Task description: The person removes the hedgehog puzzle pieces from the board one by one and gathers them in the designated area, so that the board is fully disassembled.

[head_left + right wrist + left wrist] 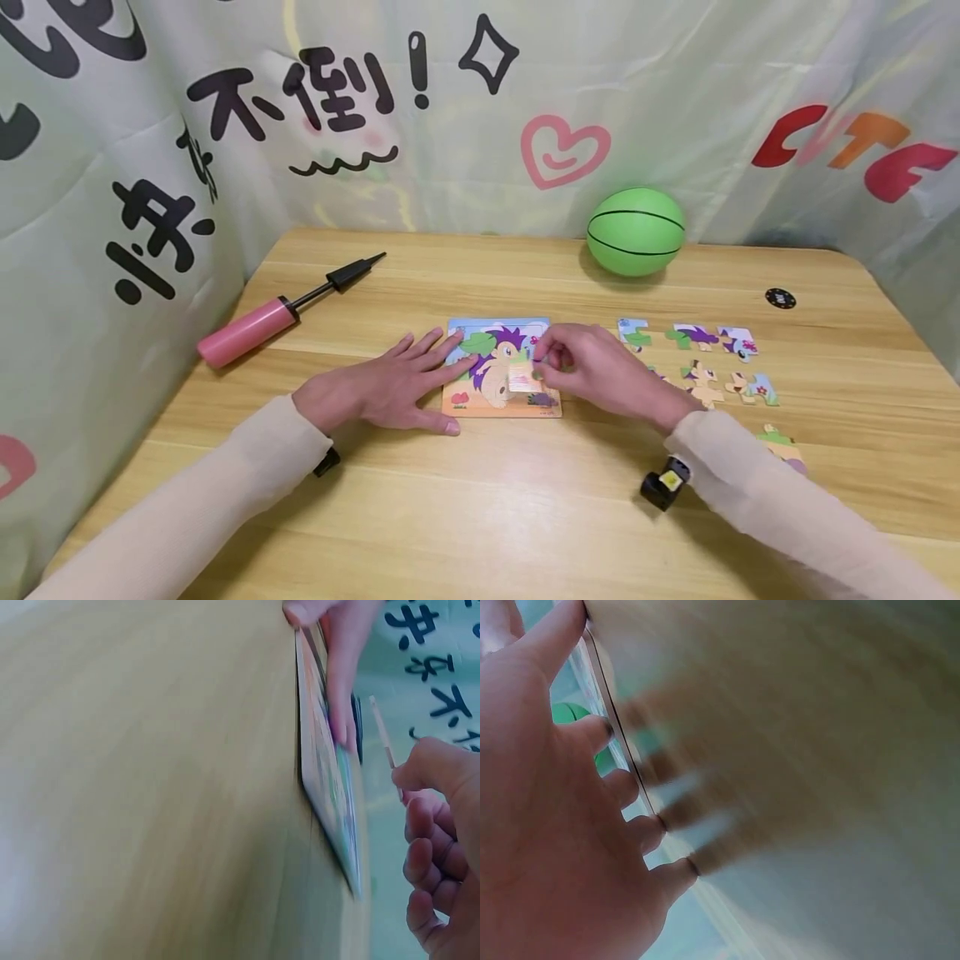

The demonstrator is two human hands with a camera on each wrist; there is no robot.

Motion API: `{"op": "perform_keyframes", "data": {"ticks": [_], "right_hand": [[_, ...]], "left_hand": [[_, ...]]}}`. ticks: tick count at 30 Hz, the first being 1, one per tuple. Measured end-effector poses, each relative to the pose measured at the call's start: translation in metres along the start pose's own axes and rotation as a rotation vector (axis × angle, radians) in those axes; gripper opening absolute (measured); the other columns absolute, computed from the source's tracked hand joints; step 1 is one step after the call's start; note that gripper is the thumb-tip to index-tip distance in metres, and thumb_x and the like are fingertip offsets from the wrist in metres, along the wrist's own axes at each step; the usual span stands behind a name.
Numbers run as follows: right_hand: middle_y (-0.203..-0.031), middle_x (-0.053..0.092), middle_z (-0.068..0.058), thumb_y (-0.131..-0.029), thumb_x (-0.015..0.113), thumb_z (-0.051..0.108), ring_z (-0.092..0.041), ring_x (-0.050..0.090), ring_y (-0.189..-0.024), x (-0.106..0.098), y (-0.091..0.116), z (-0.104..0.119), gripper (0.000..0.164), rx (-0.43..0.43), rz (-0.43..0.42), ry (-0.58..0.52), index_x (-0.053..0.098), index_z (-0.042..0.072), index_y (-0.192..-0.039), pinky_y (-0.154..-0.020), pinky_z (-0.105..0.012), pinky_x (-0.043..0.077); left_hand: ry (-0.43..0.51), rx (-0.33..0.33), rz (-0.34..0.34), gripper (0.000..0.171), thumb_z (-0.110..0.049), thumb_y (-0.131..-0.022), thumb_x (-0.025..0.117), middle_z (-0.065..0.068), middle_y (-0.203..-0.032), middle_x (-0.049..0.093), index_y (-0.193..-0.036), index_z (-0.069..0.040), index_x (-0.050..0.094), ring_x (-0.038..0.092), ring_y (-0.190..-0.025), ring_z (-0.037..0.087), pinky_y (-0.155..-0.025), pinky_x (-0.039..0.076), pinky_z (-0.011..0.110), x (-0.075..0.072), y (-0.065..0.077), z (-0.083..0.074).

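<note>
A picture puzzle board [480, 409] with a purple-haired cartoon figure lies on the table. My left hand [393, 383] is spread flat, its fingertips over the board's left side and the thumb near its lower left corner. In the left wrist view the fingers of my left hand [562, 802] reach down to the tabletop and board edge. Thumb and forefinger of my right hand [596, 362] pinch a puzzle piece [523, 377], glossy with glare, over the board's right half. The right wrist view shows the piece [383, 735] edge-on, raised above the board [319, 765].
Several loose puzzle pieces [693, 336] lie to the right, some partly behind my right wrist and sleeve. A green ball [636, 232] sits at the back, a black round chip [781, 298] at the far right. A pink hand pump [251, 332] lies at left. Printed curtains [450, 183] enclose the table.
</note>
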State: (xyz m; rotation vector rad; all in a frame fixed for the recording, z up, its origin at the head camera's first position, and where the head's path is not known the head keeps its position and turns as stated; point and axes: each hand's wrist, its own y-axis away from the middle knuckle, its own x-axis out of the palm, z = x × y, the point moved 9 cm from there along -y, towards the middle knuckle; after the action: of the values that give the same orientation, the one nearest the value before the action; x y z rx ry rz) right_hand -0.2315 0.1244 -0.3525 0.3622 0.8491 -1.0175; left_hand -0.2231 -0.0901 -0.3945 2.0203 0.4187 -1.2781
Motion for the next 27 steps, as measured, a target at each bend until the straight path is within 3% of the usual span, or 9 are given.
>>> {"op": "perform_keyframes", "data": {"ticks": [10, 19, 27], "right_hand": [[-0.081, 0.063, 0.009, -0.098, 0.078, 0.013, -0.010, 0.056, -0.076, -0.042, 0.050, -0.023, 0.005, 0.057, -0.077, 0.107, 0.075, 0.016, -0.102, -0.068, -0.022, 0.049], [-0.078, 0.057, 0.012, -0.098, 0.080, 0.011, -0.003, 0.053, -0.071, -0.045, 0.091, -0.039, 0.011, 0.080, -0.085, 0.096, 0.073, 0.019, -0.098, -0.063, -0.022, 0.047], [-0.077, 0.053, 0.015, -0.094, 0.086, 0.009, 0.001, 0.047, -0.069, -0.048, 0.118, -0.050, 0.019, 0.052, -0.129, 0.132, 0.072, 0.021, -0.097, -0.058, -0.020, 0.041]], "left_hand": [[0.011, -0.006, 0.008, 0.097, -0.072, -0.104, 0.055, 0.007, -0.185, -0.012, -0.177, -0.027, 0.010, -0.013, -0.171, 0.039, -0.135, -0.002, 0.068, 0.000, 0.001, 0.000], [0.017, -0.005, 0.007, 0.097, -0.071, -0.104, 0.056, 0.007, -0.185, -0.012, -0.177, -0.027, 0.010, -0.013, -0.171, 0.038, -0.135, -0.003, 0.067, 0.000, 0.001, -0.001], [0.020, -0.012, 0.009, 0.098, -0.072, -0.104, 0.056, 0.006, -0.185, -0.012, -0.177, -0.027, 0.010, -0.013, -0.171, 0.038, -0.135, -0.003, 0.067, 0.000, 0.000, 0.000]]}}
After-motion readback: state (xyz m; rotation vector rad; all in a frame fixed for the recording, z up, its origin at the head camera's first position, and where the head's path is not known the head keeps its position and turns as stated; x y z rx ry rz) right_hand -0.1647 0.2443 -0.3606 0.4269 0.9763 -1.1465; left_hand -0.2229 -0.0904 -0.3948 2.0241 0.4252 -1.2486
